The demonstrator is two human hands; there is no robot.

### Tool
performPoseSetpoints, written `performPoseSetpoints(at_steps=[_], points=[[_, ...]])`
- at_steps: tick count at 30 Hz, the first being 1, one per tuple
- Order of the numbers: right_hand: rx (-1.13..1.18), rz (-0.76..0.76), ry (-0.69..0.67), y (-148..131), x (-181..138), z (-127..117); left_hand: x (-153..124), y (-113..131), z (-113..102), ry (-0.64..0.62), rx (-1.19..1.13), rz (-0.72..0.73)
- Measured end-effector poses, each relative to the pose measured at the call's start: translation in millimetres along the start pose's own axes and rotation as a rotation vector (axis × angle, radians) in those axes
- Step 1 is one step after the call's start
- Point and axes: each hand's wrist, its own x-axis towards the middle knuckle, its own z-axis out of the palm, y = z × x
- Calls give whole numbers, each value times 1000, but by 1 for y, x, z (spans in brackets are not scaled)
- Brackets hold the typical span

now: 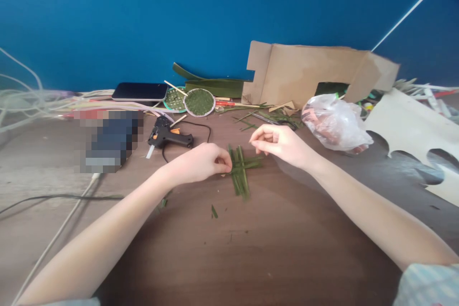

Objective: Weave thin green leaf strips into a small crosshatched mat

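Several narrow green leaf strips (240,181) lie crossed over one another on the brown table, forming a small woven patch. My left hand (202,162) is closed in a pinch at the left edge of the patch, on the ends of the crosswise strips; its fingertips partly cover them. Just above and right of the patch is my right hand (279,142), its fingers curled and the thumb close to the index finger. Whatever is between those fingertips, if anything, is too small to make out.
A black glue gun (170,135) lies left of my hands, near a blurred-out phone (114,141). Behind are a round woven green piece (200,102), leaf scraps and scissors (272,119). Rightward stand a plastic bag (333,122), cardboard (297,71) and a cut-out white sheet (416,124).
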Motion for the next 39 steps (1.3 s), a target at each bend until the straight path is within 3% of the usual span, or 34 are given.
performPoseSetpoints(at_steps=[3,12,25,39], points=[[-148,-66,3,2,0,0,1,-2,2,-6,12,-2],[-460,-273,-195,7,1,9,3,-4,4,35,-110,5],[-412,-227,-281,9,0,11,0,2,-1,65,-130,31],[-377,-172,-289,6,0,11,-2,5,-6,61,-110,35]])
